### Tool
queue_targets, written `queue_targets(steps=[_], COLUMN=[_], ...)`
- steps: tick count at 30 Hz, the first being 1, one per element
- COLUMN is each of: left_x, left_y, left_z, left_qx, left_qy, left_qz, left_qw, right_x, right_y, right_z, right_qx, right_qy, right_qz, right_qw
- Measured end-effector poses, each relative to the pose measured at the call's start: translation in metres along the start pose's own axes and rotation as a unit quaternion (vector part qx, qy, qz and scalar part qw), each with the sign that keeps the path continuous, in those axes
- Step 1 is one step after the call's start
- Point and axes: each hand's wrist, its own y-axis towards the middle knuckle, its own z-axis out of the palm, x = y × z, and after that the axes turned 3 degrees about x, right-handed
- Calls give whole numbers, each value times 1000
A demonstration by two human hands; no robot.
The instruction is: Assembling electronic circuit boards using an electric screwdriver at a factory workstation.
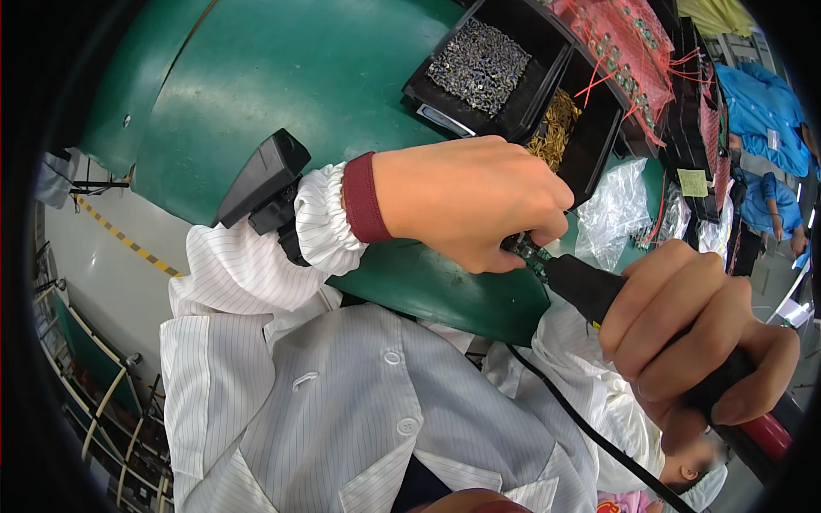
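While the left hand [470, 201] pinches a small green circuit board [532, 251] at frame centre, the right hand [693, 333], fingers wrapped around a black screwdriver [590, 286], presses its tip there; fastening looks mid-way, unfinished.

Left hand [470, 201] closed over a small green circuit board [532, 251], pinched at the fingertips above the green table edge [282, 77]. Right hand [697, 329] gripped round a black-handled electric screwdriver with red end [599, 291]; its tip meets the board. Black cable [581, 423] trails from the tool. Behind: black plastic bin of small grey screws [479, 64], neighbouring bin of brass-coloured parts [556, 128], clear plastic bags [611, 209].
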Motion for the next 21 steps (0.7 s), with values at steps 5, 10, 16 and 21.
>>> queue_targets(steps=[5,10,16,21], left_x=[2,1,6,8], left_y=[-1,-7,9,-9], left_z=[2,1,3,2], left_qx=[-7,-11,-20,-18], left_qy=[-10,-9,-40,-30], left_qz=[8,-2,45,12], left_qw=[1000,1000,998,999], right_x=[1,-5,11,-6], right_y=[-2,-2,-4,-1], right_z=[-2,6,2,5], right_qx=[16,-20,-16,-49], right_qy=[2,-1,-27,40], right_qz=[11,-3,13,-72], right_qw=[1000,1000,999,995])
